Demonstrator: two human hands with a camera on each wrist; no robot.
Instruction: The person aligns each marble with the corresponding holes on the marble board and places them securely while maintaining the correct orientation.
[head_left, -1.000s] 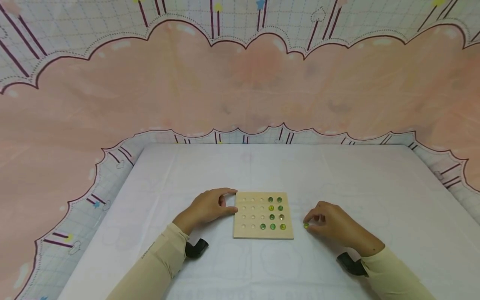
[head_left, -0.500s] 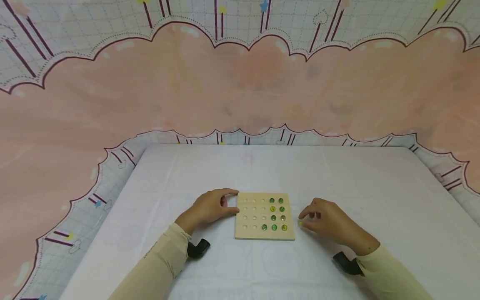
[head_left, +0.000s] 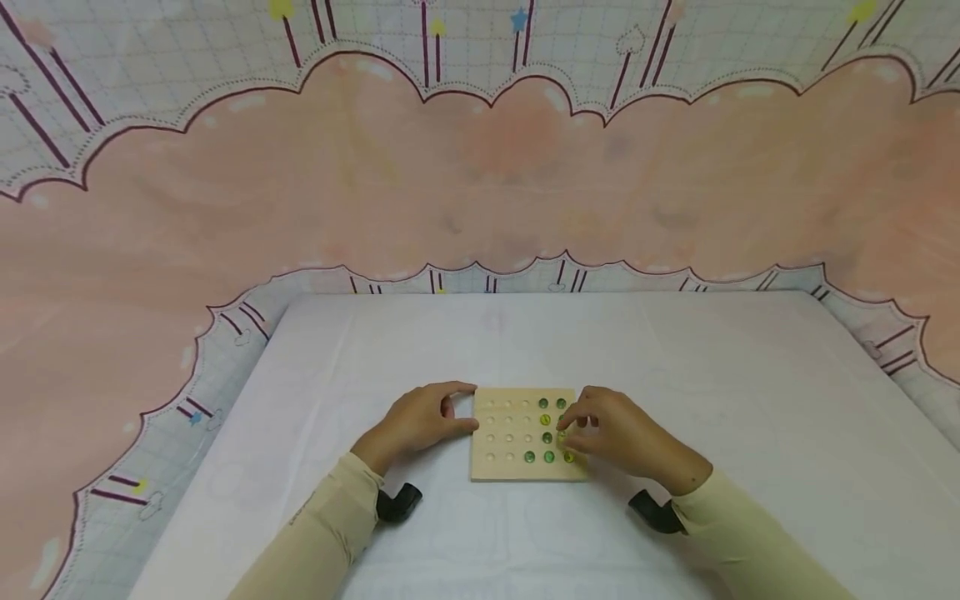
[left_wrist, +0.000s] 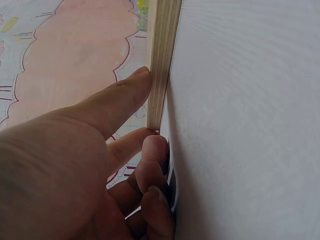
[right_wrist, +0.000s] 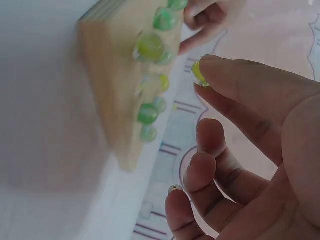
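A square wooden board with rows of small round hollows lies flat on the table. Green and yellow glass marbles, such as a green marble, sit in hollows on its right side. At the board's left edge, my left hand rests its thumb and index finger against the wood, with a gap between them. Over the board's right side, my right hand pinches a yellow marble between thumb and index finger. In the right wrist view the marble is apart from the board; the hand hides part of the right column in the head view.
A white cloth covers the table, with its far edge behind the board. A peach-coloured patterned cloth hangs beyond it. Black wrist cameras sit below both wrists, such as the right wrist camera.
My right hand has moved left with the yellow marble, from beside the board to above its right columns. My left hand stays at the left edge.
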